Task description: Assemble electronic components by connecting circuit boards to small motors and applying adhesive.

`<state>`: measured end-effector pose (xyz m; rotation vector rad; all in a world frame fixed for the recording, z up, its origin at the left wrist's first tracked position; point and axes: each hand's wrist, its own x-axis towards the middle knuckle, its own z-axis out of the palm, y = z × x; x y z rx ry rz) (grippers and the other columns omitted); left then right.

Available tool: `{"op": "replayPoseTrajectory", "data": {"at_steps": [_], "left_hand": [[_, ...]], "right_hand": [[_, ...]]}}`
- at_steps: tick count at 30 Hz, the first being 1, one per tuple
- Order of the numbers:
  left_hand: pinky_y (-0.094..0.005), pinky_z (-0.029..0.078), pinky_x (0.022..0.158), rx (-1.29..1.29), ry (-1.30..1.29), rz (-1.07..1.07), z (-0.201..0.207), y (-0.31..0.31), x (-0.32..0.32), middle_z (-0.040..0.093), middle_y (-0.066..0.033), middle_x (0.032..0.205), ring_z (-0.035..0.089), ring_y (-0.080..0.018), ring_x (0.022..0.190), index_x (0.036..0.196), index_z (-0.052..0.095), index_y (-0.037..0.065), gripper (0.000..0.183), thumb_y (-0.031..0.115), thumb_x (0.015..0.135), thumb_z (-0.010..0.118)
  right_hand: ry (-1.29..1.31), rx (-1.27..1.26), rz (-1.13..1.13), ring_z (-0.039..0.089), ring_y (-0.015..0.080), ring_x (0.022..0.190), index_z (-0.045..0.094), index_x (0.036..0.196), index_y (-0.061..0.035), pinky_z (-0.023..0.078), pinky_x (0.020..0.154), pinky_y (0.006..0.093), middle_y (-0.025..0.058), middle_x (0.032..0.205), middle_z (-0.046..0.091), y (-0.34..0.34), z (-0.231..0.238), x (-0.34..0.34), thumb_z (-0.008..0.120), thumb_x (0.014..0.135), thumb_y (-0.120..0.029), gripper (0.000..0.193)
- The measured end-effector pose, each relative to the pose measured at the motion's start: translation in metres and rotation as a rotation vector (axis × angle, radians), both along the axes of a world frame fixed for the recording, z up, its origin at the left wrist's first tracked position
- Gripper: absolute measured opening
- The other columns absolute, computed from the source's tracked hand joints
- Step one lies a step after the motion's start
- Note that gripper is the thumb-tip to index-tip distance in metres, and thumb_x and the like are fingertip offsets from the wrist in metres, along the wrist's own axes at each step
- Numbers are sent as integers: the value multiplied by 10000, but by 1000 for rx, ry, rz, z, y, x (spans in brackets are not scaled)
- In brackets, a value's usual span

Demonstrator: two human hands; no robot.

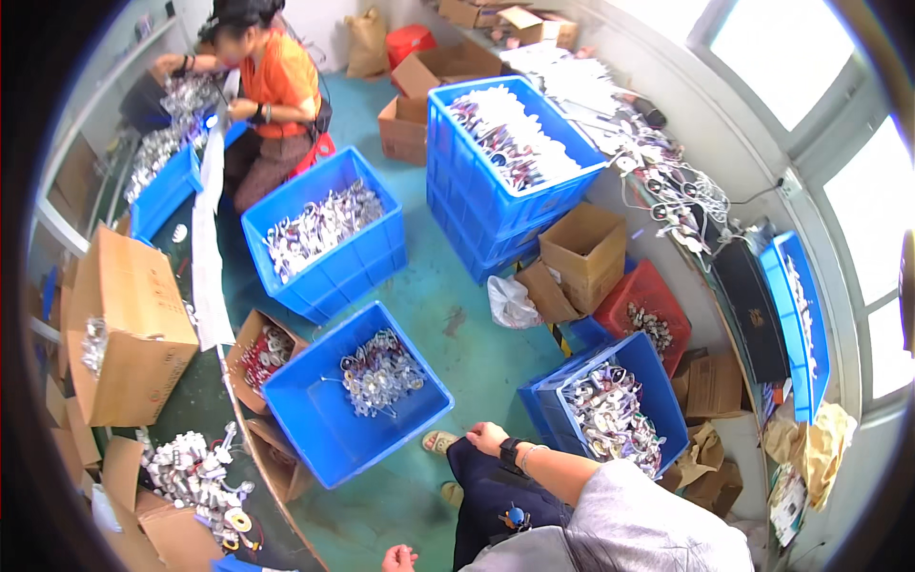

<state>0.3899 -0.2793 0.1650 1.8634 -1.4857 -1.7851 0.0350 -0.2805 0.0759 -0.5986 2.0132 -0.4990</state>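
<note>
The right hand (487,438) hung just outside the nearest corner of the blue tub (310,419), fingers half curled; the heap of clear plastic parts (383,377) lay inside, beyond that corner, stretched along one side. The left hand (399,559) was farther off (fingers bent too). I couldn't tell whether either held anything.

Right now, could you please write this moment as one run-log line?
left hand: lower edge, partly cut off | right hand: nothing visibly held | blue bin nearby: small parts inside | co-worker: upper left
</note>
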Motion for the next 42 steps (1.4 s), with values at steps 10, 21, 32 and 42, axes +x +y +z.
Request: {"op": "replayPoseTrajectory", "data": {"at_steps": [10, 21, 32, 42], "left_hand": [[-254, 439, 566, -213, -100, -110, 51, 35, 59, 603, -74, 792, 564, -132, 645, 937, 557, 12, 249, 234, 829, 522], [-310, 461, 677, -374, -402, -628, 33, 36, 41, 614, -135, 766, 595, -227, 724, 843, 586, -5, 277, 250, 737, 601], [-288, 459, 635, -281, -344, -608, 43, -10, -50, 603, -129, 718, 591, -202, 675, 825, 576, -18, 230, 197, 745, 596], [-265, 457, 592, -209, -301, -529, 66, -46, -149, 592, -122, 670, 587, -177, 625, 807, 566, -32, 185, 143, 753, 590]], "right_hand": [[125, 206, 254, 567, 295, 866, 606, 915, -84, 441, 765, 371, 143, 885, 606, 146, 58, 7, 528, 766, -295, 269], [115, 242, 134, 560, 287, 898, 604, 939, -86, 436, 780, 364, 139, 927, 600, 235, 78, -27, 525, 773, -300, 282], [133, 11, 33, 570, 292, 844, 583, 942, -51, 441, 744, 371, 153, 856, 606, 227, 83, -92, 517, 783, -294, 298], [121, 209, -212, 562, 306, 878, 610, 913, -57, 431, 780, 378, 167, 913, 596, 257, 67, -176, 542, 754, -295, 294]]}}
